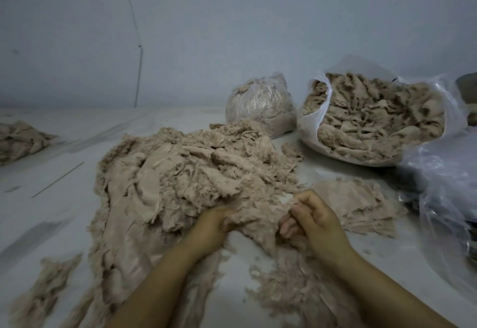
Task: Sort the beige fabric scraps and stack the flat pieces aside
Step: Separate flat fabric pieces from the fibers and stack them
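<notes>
A big heap of beige fabric scraps lies in the middle of the white surface. One fuzzy scrap hangs between my hands at the heap's near edge. My left hand grips its left side, fingers buried in the fabric. Its right side is pinched by my right hand, fingers curled. A low stack of flat beige pieces lies just right of my right hand.
An open white bag full of scraps and a tied clear bag stand at the back right. Crumpled clear plastic lies at the right edge. Smaller scrap piles sit far left and near left. Loose fluff lies between my forearms.
</notes>
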Motion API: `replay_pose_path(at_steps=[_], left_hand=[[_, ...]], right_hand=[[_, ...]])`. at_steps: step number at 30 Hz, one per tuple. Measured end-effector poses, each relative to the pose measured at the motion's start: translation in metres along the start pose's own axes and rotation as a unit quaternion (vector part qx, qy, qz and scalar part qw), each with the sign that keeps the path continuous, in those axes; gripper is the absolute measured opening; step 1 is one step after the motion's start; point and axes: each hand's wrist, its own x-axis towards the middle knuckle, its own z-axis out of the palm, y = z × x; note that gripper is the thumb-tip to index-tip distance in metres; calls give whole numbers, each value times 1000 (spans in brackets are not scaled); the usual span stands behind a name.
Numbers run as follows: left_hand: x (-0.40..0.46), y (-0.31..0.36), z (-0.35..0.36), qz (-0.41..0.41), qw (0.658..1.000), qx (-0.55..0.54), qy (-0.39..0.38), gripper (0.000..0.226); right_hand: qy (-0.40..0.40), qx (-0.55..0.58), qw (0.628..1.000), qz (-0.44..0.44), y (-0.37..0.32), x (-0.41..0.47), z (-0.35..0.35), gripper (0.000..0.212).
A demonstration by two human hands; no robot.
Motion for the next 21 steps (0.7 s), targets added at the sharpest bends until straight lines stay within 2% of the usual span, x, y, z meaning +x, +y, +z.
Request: replay_pose_path(at_steps=[2,4,8,14,16,18,20,21], left_hand=[[1,-1,-3,-30,998,-51,-30,26],[4,4,-1,-23,997,-54,-45,33],[7,19,14,42,998,-14,-55,23],[6,2,15,-36,991,17,124,19],[4,11,15,7,988,-11,153,15],[2,31,17,44,991,-52,116,37],[5,47,24,33,995,-96,15,68],[7,52,28,15,992,-123,-38,80]], right_hand=[[44,-40,998,-16,2,4,-9,16],[62,-84,994,-18,5,5,-13,15],[48,11,998,29,11,5,-11,19],[140,182,973,27,2,6,-25,24],[127,148,980,34,3,6,-23,21],[112,53,992,16,7,5,-18,18],[108,-8,994,-9,9,5,-11,17],[104,13,994,-4,9,5,-10,18]])
